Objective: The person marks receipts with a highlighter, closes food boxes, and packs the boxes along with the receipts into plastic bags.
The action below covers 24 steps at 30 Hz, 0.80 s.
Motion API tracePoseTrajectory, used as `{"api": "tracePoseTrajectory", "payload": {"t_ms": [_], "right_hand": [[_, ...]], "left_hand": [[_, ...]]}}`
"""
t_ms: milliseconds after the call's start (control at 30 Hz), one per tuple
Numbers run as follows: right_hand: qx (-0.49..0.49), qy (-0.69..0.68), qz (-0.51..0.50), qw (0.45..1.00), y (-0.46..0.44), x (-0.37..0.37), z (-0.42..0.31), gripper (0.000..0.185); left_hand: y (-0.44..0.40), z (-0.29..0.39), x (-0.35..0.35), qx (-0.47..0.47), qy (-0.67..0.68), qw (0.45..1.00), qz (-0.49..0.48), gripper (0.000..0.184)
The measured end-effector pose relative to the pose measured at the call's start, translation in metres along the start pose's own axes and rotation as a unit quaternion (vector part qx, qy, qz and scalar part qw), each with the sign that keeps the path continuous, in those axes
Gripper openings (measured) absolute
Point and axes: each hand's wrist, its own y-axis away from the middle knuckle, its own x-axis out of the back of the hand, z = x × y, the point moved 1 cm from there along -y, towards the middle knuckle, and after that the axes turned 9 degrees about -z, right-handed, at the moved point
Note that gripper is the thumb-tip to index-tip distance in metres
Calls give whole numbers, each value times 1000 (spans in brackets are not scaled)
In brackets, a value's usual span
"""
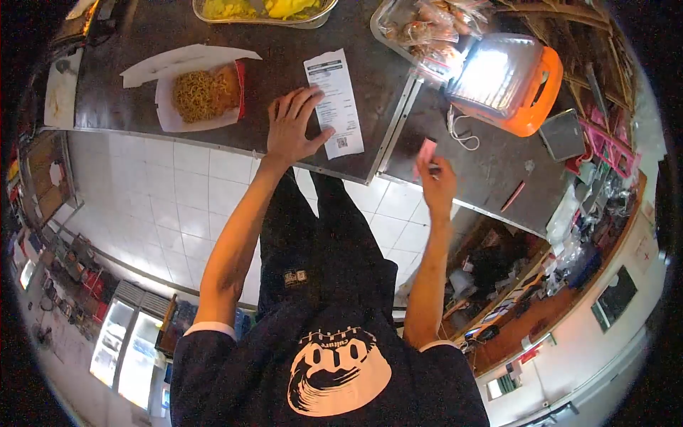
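On the dark table a printed paper receipt [340, 107] lies flat, with my left hand [293, 128] at its left edge. The fingers of that hand are spread, and the thumb and fingertips touch the paper. My right hand [437, 178] is raised near the front edge of the right-hand table, fingers closed around a small pink item [427, 153]. To the left of my left hand sits an open white box [167, 107] with noodles [200, 96] in it.
An orange lamp [537, 99], lit, stands at the right with a white cable [462, 135]. Nearby are a dark flat device [562, 135] and a red pen [513, 196]. Behind are a tray of bagged food [434, 32] and a metal tray rim [313, 23] around yellow food.
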Motion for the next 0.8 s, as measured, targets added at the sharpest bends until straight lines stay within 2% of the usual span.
{"api": "tracePoseTrajectory", "payload": {"t_ms": [33, 67, 100, 167, 267, 333, 400, 533, 600, 633, 700, 733, 800], "right_hand": [[7, -124, -22, 992, 3, -13, -14, 20], [11, -173, -78, 982, 2, -25, -22, 17], [28, -328, -90, 940, 3, -40, -52, 16], [8, -330, -118, 937, 3, -63, -83, 14], [2, -312, -138, 940, 1, -92, -88, 14], [25, -265, -130, 955, 1, -91, -100, 15], [29, -150, -146, 977, 2, -90, -102, 14], [-4, -176, -144, 974, -4, -94, -88, 14], [33, -279, -101, 954, -9, -96, -86, 14], [32, -280, -101, 954, -12, -101, -88, 14], [66, -345, -26, 936, -13, -111, -97, 12], [65, -345, -25, 936, -13, -113, -105, 12], [120, -245, -7, 962, -14, -117, -119, 13]], "left_hand": [[1, 1, -1, -1, -3, 1000, 3, 75], [1, 1, 0, 2, -2, 1000, 3, 75], [1, 1, 3, -1, 5, 1000, 0, 76], [1, 2, 4, -3, 14, 1000, -4, 77], [0, 1, 2, 4, 3, 1000, -11, 79], [1, -1, 1, 1, 9, 1000, -3, 80], [1, -2, 0, 5, 7, 1000, -8, 80], [1, -1, 2, 13, -1, 1000, -27, 81], [1, -1, 2, 11, -1, 1000, -21, 81], [1, -1, 1, 7, -3, 1000, -13, 82], [2, -2, 1, 6, -4, 1000, -15, 82], [2, -2, 1, 4, -5, 1000, -14, 83], [1, -1, 1, 3, -1, 1000, -7, 82]]}}
